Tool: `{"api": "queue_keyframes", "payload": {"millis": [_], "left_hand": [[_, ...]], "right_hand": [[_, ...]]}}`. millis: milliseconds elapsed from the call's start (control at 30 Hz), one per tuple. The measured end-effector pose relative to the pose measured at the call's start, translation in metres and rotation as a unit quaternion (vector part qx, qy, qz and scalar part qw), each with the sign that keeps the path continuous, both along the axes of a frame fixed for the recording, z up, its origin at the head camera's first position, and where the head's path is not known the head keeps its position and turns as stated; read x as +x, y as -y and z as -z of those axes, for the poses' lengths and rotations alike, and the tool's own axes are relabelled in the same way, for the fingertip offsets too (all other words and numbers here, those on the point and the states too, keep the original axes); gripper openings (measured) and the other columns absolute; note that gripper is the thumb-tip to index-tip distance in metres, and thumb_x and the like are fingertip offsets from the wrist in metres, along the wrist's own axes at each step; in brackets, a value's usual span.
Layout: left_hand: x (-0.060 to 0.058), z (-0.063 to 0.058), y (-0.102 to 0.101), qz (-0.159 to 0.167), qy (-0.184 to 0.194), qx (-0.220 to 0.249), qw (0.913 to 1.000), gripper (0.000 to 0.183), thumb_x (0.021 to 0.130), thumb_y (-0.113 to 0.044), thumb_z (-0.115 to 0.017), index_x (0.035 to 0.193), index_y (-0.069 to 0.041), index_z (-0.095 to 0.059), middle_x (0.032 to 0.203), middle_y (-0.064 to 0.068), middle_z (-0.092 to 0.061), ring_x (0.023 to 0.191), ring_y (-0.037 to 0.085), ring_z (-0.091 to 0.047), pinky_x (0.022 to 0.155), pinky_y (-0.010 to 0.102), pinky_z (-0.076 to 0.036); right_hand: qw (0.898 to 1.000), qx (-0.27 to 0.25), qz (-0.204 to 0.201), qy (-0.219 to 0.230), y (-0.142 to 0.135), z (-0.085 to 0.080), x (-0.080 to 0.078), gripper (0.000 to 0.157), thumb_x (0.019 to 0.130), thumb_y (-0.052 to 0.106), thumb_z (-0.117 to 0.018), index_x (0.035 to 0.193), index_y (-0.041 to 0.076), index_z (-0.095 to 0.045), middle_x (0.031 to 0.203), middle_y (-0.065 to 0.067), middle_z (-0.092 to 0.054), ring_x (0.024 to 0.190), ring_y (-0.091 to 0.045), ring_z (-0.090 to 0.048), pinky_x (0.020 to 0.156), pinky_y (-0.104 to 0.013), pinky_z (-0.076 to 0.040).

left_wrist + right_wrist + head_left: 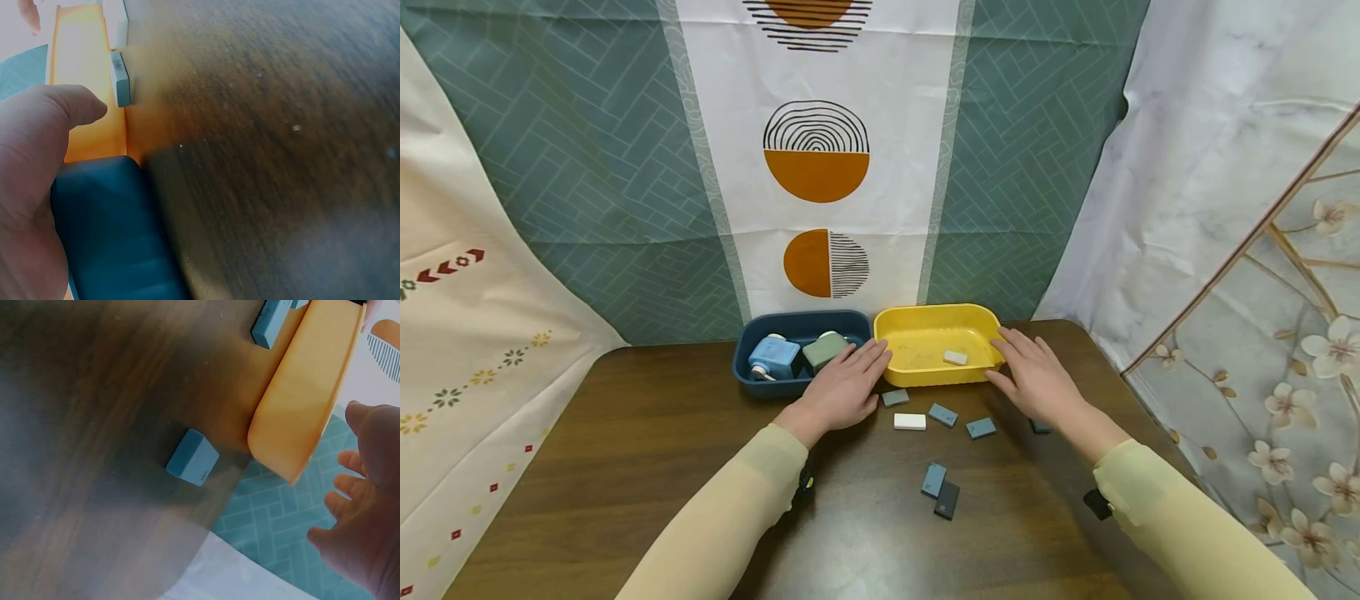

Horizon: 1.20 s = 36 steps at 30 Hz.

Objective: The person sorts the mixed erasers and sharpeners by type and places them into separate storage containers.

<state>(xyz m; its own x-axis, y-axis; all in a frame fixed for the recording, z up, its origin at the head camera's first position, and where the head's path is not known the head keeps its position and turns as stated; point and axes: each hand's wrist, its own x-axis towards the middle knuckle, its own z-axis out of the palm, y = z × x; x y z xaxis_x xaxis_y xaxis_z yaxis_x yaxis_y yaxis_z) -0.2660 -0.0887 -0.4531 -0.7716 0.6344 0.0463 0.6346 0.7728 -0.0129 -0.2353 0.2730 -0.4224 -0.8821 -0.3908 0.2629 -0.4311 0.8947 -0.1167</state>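
Note:
A yellow tray (pixel 925 379) stands at the back of the table with a small white block (pixel 955 357) inside. My left hand (pixel 844 390) reaches over the right end of a dark blue bin (pixel 767 388), its extended fingertips at the yellow tray's left end. In the left wrist view, the thumb (pixel 78 105) lies in front of the yellow tray. My right hand (pixel 1036 375) is at the tray's right end, fingers spread and holding nothing. Whether either hand touches the tray, I cannot tell.
The blue bin holds a light-blue squarish item (pixel 775 357) and a green one (pixel 824 350). Several small blocks lie before the trays, among them a white block (pixel 910 422), a blue-grey block (pixel 933 480) and a dark block (pixel 947 501). Another block (pixel 194 459) lies below my right hand.

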Motion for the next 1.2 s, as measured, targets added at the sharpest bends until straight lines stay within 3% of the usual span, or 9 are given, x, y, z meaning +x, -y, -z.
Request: {"api": "queue_keyframes", "payload": {"millis": [633, 1000, 1200], "left_hand": [[-0.001, 0.002, 0.0, 0.001, -0.001, 0.011, 0.9999, 0.08, 0.11, -0.033, -0.068, 0.176, -0.012, -0.029, 0.184, 0.006, -0.018, 0.17, 0.023, -0.013, 0.137, 0.046, -0.009], [0.0, -0.001, 0.0, 0.002, -0.002, 0.005, 1.0, 0.08, 0.11, -0.033, -0.068, 0.176, -0.012, -0.028, 0.184, 0.006, -0.019, 0.17, 0.023, -0.014, 0.137, 0.046, -0.011], [0.0, -0.001, 0.0, -0.001, 0.0, -0.001, 1.0, 0.08, 0.111, -0.034, -0.067, 0.176, -0.012, -0.028, 0.184, 0.006, -0.018, 0.17, 0.023, -0.013, 0.137, 0.047, -0.012]], "right_hand": [[1.0, 0.003, -0.015, -0.01, -0.016, 0.011, 0.031, 0.071, 0.107, 0.033, -0.075, 0.163, -0.003, -0.049, 0.169, -0.026, -0.044, 0.157, -0.049, -0.038, 0.127, -0.072, -0.025], [0.999, 0.027, -0.018, -0.044, -0.027, 0.016, 0.048, 0.072, 0.104, 0.033, -0.079, 0.16, -0.003, -0.054, 0.166, -0.026, -0.048, 0.153, -0.049, -0.045, 0.125, -0.071, -0.03], [0.999, 0.029, -0.016, -0.037, -0.031, 0.019, 0.056, 0.072, 0.103, 0.035, -0.079, 0.159, -0.003, -0.054, 0.166, -0.027, -0.049, 0.152, -0.05, -0.046, 0.124, -0.072, -0.032]]}}
